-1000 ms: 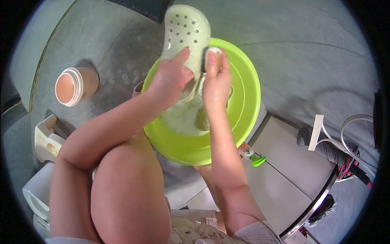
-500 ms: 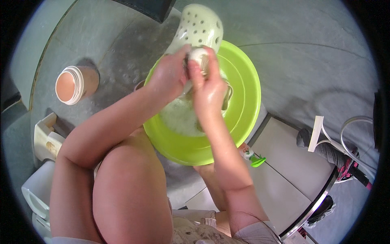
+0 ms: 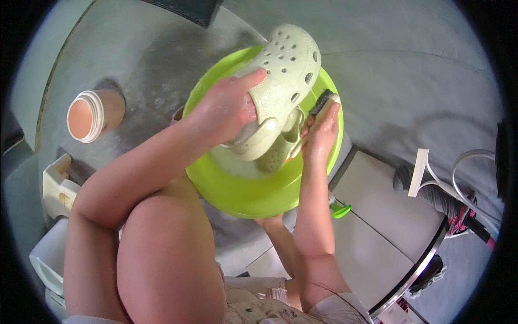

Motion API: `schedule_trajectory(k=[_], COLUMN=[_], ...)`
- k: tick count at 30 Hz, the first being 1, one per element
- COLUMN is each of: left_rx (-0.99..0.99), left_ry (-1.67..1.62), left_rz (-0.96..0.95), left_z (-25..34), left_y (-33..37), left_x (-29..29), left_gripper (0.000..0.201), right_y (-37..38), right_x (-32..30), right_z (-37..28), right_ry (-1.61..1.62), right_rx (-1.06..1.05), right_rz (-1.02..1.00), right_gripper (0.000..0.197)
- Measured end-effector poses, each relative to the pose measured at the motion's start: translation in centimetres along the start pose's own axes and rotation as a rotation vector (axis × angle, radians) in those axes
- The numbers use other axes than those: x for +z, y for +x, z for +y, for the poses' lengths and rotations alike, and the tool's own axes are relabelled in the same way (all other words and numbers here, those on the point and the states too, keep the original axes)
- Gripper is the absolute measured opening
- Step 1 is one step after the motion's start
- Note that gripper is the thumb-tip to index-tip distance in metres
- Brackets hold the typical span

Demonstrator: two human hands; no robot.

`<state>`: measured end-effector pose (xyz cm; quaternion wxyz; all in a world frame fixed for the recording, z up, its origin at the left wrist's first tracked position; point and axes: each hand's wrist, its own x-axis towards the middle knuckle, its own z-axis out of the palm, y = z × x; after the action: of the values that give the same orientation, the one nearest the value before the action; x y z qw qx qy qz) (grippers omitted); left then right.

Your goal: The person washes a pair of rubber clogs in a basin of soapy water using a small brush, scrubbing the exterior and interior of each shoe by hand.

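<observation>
A pale cream clog with round holes across its toe is tilted above the lime-green basin. My left hand grips it near the foot opening, thumb laid along the upper. At the basin's right side my right hand is closed around a sponge with a dark scrubbing face and a light side, apart from the held clog. Below, a second cream clog sits in cloudy, sudsy water, partly covered by the first one and by my hand.
To the left stand an open jar with a peach-coloured inside and a cream plastic piece. A green-capped bottle is partly hidden behind my right forearm. A white squeegee and a hose are on the right.
My hands have moved apart. The left has raised and turned the clog rightward; the right has carried the sponge off to the right, uncovering the second clog in the basin.
</observation>
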<state>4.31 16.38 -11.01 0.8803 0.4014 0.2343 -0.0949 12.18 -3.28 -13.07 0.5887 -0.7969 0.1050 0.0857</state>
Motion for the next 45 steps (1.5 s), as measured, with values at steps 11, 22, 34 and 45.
schedule_trajectory(k=[11, 22, 34, 45], left_rx=[-0.253, 0.472, 0.438, 0.601], left_ry=[-0.250, 1.823, 1.825, 1.769], left_rz=[-0.123, -0.202, -0.461, -0.385], left_z=[-1.8, -1.9, -2.7, -3.9], left_y=[2.1, -3.2, -0.3, 0.2], left_x=[-0.9, -4.7, -5.7, -6.0], left_gripper=[0.043, 0.083, 0.073, 0.053], right_y=[-5.4, -7.5, -4.7, -5.7], right_x=[4.5, 11.1, 6.7, 4.7], right_z=[5.0, 7.2, 16.8, 13.5], right_ry=[0.840, 1.148, 0.757, 0.285], right_rx=[0.204, 0.430, 0.546, 0.298], right_rz=[-0.404, -0.131, -0.039, 0.092], right_gripper=[0.091, 0.064, 0.058, 0.045])
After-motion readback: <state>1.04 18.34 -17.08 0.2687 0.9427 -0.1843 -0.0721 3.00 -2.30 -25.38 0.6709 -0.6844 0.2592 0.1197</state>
